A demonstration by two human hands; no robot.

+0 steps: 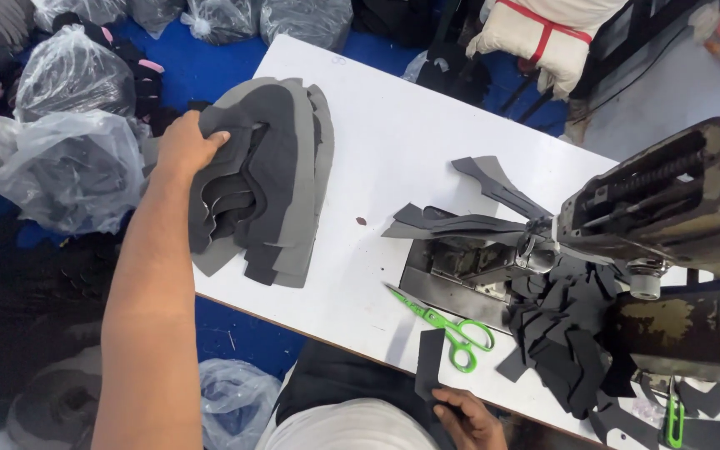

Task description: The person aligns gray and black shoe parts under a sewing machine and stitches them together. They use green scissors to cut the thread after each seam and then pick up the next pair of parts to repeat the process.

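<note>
The left hand (187, 143) is gripping the top of the grey stack (272, 179) on the table (393, 133); the right hand (468, 418) is pinching a dark strip (428, 360) near the scissors (443, 321).

Bright, even daylight on the white table (393, 150), soft shadows, slight wide-angle bending at edges.

The sewing machine (677, 208) runs off the right edge. The right hand (468, 421) is cut off at the bottom.
</note>
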